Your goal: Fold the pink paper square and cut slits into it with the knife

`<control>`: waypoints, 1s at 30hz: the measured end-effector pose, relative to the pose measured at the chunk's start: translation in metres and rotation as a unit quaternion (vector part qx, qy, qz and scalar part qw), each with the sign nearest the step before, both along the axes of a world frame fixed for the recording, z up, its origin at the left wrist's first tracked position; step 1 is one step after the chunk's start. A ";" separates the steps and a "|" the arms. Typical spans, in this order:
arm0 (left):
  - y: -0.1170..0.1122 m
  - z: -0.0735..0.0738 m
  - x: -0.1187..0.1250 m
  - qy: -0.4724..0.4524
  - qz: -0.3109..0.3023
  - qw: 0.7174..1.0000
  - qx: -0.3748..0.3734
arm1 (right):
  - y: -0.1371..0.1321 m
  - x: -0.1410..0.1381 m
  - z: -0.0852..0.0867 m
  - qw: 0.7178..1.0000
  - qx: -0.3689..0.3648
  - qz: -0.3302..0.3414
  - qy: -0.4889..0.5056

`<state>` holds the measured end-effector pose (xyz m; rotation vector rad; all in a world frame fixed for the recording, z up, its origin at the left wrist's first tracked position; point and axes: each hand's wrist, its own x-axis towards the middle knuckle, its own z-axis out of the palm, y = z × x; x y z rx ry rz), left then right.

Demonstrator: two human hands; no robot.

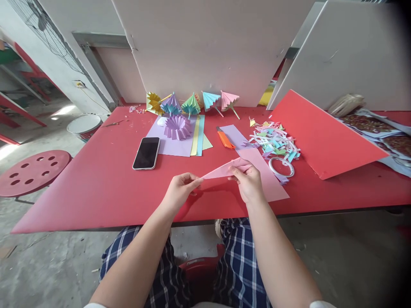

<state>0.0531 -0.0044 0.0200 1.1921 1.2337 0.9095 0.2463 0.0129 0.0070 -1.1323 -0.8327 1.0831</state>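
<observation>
A folded piece of pink paper [220, 172] tapers to a point at its left end and is held above the red table. My left hand [184, 188] pinches that narrow tip between thumb and fingers. At the wider end, my right hand [247, 179] is closed on the paper, with the thumb on top. Under and beyond my right hand lies a flat sheet of pink paper [271, 179]. An orange utility knife [225, 139] rests farther back, near a strip of purple paper [230, 133].
Small paper umbrellas [210, 100] stand along the wall. A purple pleated ring [177, 127] sits on coloured sheets, beside a phone [147, 153]. Right of my hands are a tape roll [281, 167], paper scraps [272, 139] and a tilted red board [324, 137].
</observation>
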 end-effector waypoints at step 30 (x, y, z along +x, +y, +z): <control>-0.013 0.006 0.005 0.146 0.065 0.973 0.167 | -0.006 -0.002 0.005 0.998 0.043 0.045 0.029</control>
